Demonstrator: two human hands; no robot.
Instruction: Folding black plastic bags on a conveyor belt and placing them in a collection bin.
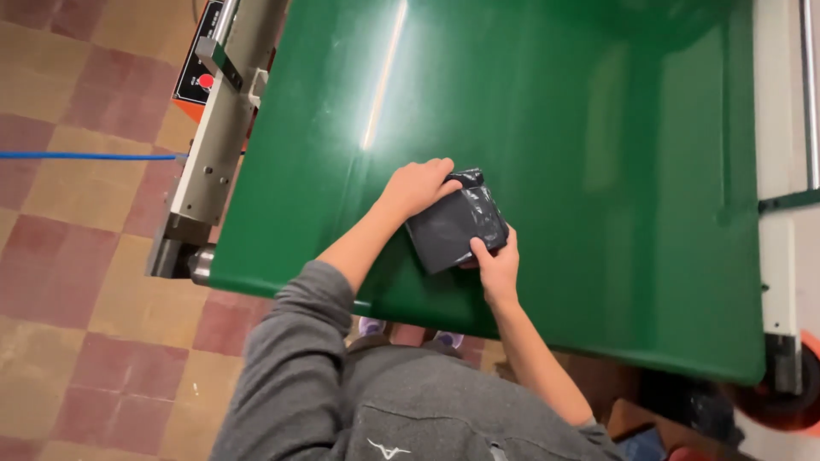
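Black, shiny plastic packet (455,224) on the green belt (598,171) looks soft, light and slippery. Left hand (416,187) presses its top corner; right hand (497,266) pinches the bottom edge.

Green conveyor belt (598,213) under perhaps plastic-wrapped dark packet (453,224).

The person wears a grey sweatshirt (359,401), sleeves pushed up. A small white emblem (389,448) marks it. Both forearms are bare.

We see even, bright indoor light. A long white streak of glare (384,77) runs down the green belt (598,171) at upper centre. Shadows are soft; edges look sharp, slightly warped.
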